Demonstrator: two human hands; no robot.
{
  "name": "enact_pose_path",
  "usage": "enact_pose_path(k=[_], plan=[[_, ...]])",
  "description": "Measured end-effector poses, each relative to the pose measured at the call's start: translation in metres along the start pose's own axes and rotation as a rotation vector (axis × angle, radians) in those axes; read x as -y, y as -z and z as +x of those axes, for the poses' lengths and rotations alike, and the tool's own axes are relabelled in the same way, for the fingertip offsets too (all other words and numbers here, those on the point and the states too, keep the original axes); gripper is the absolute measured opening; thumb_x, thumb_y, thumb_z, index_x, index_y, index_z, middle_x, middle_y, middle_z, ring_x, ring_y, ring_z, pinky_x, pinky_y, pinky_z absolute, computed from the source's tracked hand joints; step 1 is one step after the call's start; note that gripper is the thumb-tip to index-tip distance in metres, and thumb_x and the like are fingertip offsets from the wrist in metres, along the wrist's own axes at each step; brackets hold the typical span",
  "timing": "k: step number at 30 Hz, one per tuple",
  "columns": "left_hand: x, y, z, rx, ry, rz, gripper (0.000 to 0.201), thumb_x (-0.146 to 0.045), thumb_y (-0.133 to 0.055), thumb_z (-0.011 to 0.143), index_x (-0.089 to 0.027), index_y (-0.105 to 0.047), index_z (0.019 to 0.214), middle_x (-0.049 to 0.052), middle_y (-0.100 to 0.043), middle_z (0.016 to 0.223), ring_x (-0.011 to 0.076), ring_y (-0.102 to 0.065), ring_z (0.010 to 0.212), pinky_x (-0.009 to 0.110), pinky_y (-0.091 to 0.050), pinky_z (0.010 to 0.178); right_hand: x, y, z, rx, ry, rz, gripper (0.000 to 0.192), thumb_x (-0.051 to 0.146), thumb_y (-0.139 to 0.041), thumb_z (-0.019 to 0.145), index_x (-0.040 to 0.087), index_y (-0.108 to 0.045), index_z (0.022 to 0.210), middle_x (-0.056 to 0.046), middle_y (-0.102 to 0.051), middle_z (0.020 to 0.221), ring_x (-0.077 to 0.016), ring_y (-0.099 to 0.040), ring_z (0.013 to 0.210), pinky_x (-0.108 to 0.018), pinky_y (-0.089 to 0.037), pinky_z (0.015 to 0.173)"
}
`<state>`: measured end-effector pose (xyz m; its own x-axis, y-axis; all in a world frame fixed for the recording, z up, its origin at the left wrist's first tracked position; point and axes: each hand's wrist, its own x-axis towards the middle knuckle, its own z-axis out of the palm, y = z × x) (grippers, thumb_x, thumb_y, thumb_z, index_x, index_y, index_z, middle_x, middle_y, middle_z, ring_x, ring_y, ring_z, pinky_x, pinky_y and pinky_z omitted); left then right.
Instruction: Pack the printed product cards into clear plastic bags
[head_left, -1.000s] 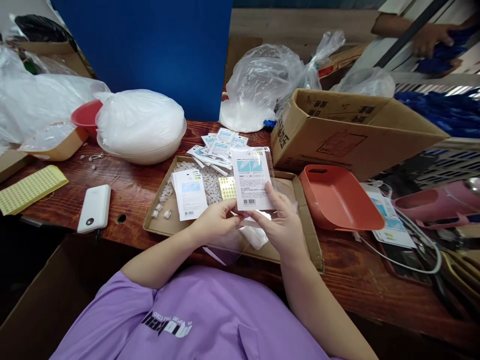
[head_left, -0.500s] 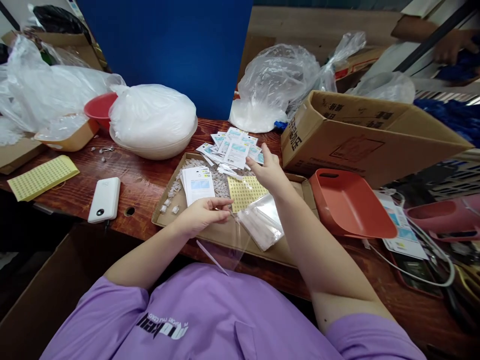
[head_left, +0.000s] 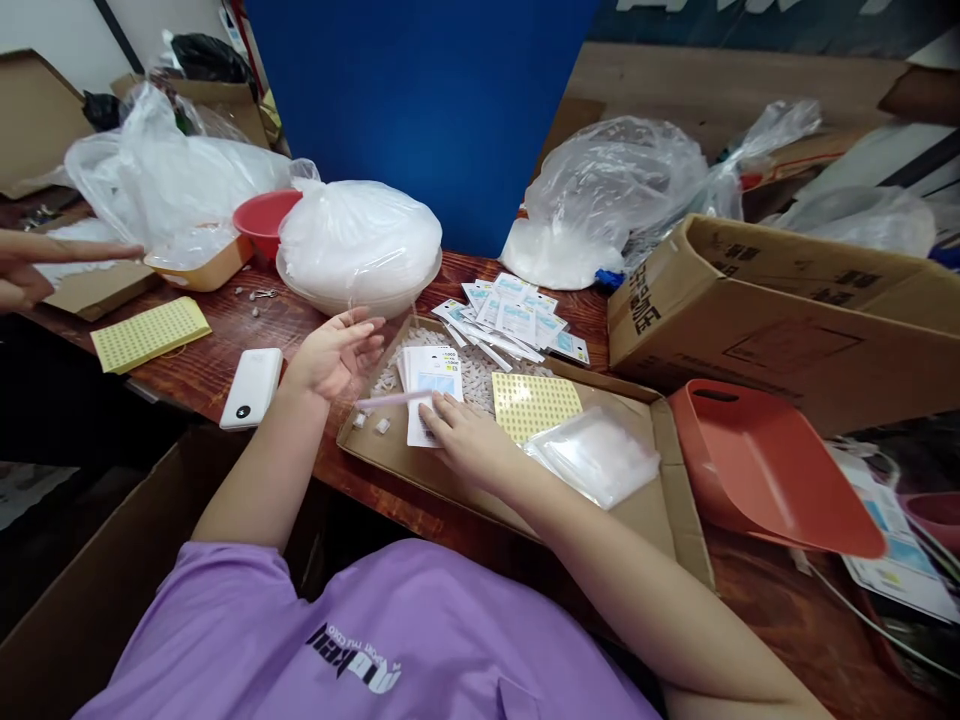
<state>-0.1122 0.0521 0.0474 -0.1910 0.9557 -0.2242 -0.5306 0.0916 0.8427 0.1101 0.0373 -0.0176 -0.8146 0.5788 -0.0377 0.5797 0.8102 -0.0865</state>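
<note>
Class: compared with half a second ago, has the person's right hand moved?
Yes. The right hand came back from the far packet pile onto the white card stack in the cardboard tray.

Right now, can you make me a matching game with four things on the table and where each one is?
Things:
1. white power bank
2. yellow sticker sheet
3. red bowl
4. orange tray

Places:
A. right of the flat cardboard tray
B. inside the flat cardboard tray
C. on bare wood below the left hand
D. far back, beside the white plastic bag

Pairs: 1-C, 2-B, 3-D, 4-A
</note>
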Motion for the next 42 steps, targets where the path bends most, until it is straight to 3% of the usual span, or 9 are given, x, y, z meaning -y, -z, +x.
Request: enact_pose_path(k=[5, 10, 13, 17, 21, 24, 26, 31, 42], plan=[[-0.013, 0.003, 0.03, 0.023, -0.063, -0.078, 0.022, 0.002, -0.055, 0.074, -0.015, -0.057, 0.088, -0.002, -0.069, 0.08, 0.0062, -0.065, 0.061, 0.018, -0.054, 0.063, -0.003, 0.012, -0.005, 0.083, 0.077, -0.045, 0.056, 0.034, -0.056, 0.088, 0.007, -0.043, 0.136, -0.026, -0.042, 0.141, -0.0332, -0.048, 0.127, -0.042, -0.046, 0.099], [0.007, -0.009, 0.017, 0.091, -0.04, -0.139, 0.026, 0.007, -0.054, 0.073, -0.012, -0.062, 0.088, -0.001, -0.071, 0.085, 0.0035, -0.067, 0.07, 0.01, -0.051, 0.068, -0.006, 0.011, -0.018, -0.05, 0.088, 0.014, 0.039, 0.019, -0.041, 0.093, 0.012, -0.051, 0.13, -0.019, -0.054, 0.133, -0.0264, -0.057, 0.118, -0.039, -0.052, 0.093], [0.026, -0.02, 0.008, 0.095, 0.005, -0.225, 0.02, 0.0, -0.049, 0.081, -0.014, -0.061, 0.088, 0.001, -0.072, 0.086, 0.0086, -0.069, 0.08, 0.014, -0.053, 0.07, -0.015, 0.007, -0.037, -0.293, 0.045, 0.051, 0.042, 0.007, -0.038, 0.089, 0.014, -0.053, 0.128, -0.017, -0.058, 0.128, -0.0249, -0.058, 0.116, -0.041, -0.052, 0.093], [0.037, -0.037, 0.003, 0.224, -0.013, -0.219, 0.012, -0.012, -0.05, 0.086, -0.02, -0.058, 0.09, 0.002, -0.071, 0.104, 0.0181, -0.07, 0.088, 0.029, -0.057, 0.069, -0.031, 0.007, -0.079, -0.732, -0.107, 0.116, 0.044, 0.005, -0.041, 0.087, 0.021, -0.056, 0.126, -0.012, -0.065, 0.119, -0.0221, -0.061, 0.111, -0.041, -0.053, 0.092], [0.037, -0.06, -0.001, 0.262, -0.058, -0.181, 0.022, -0.013, -0.05, 0.086, -0.023, -0.061, 0.103, 0.001, -0.066, 0.12, 0.0164, -0.069, 0.09, 0.029, -0.057, 0.073, -0.034, 0.007, -0.127, -1.217, -0.372, 0.208, 0.04, 0.008, -0.054, 0.085, 0.028, -0.061, 0.119, -0.006, -0.066, 0.112, -0.0216, -0.064, 0.103, -0.044, -0.053, 0.091], [0.045, -0.083, -0.009, 0.324, 0.0, -0.197, 0.03, -0.019, -0.046, 0.089, -0.026, -0.059, 0.115, 0.003, -0.066, 0.119, 0.0177, -0.069, 0.092, 0.031, -0.056, 0.075, -0.024, 0.005, -0.159, -1.421, -0.371, 0.187, 0.037, 0.014, -0.056, 0.086, 0.031, -0.06, 0.119, -0.004, -0.065, 0.112, -0.0251, -0.062, 0.107, -0.054, -0.049, 0.095], [0.054, -0.099, -0.018, 0.408, 0.108, -0.203, 0.035, -0.025, -0.042, 0.092, -0.029, -0.054, 0.125, 0.004, -0.068, 0.116, 0.0202, -0.069, 0.093, 0.034, -0.057, 0.075, -0.015, 0.004, -0.177, -1.345, -0.245, 0.125, 0.033, 0.017, -0.057, 0.086, 0.033, -0.062, 0.115, -0.002, -0.066, 0.111, -0.0251, -0.06, 0.111, -0.055, -0.046, 0.1], [0.076, -0.129, -0.044, 0.603, 0.34, -0.216, 0.042, -0.035, -0.038, 0.095, -0.037, -0.042, 0.136, 0.005, -0.066, 0.118, 0.0244, -0.069, 0.095, 0.038, -0.058, 0.073, -0.003, 0.0, -0.203, -0.995, 0.032, 0.095, 0.022, 0.02, -0.061, 0.084, 0.025, -0.067, 0.104, -0.003, -0.069, 0.103, -0.0206, -0.056, 0.116, -0.041, -0.043, 0.107], [0.085, -0.146, -0.057, 0.705, 0.413, -0.214, 0.045, -0.041, -0.03, 0.096, -0.041, -0.03, 0.142, 0.009, -0.06, 0.126, 0.0242, -0.069, 0.096, 0.034, -0.058, 0.07, -0.022, -0.007, -0.23, -1.071, -0.141, 0.11, 0.034, 0.014, -0.055, 0.085, 0.025, -0.063, 0.116, -0.008, -0.067, 0.105, -0.0228, -0.06, 0.108, -0.042, -0.053, 0.092]])
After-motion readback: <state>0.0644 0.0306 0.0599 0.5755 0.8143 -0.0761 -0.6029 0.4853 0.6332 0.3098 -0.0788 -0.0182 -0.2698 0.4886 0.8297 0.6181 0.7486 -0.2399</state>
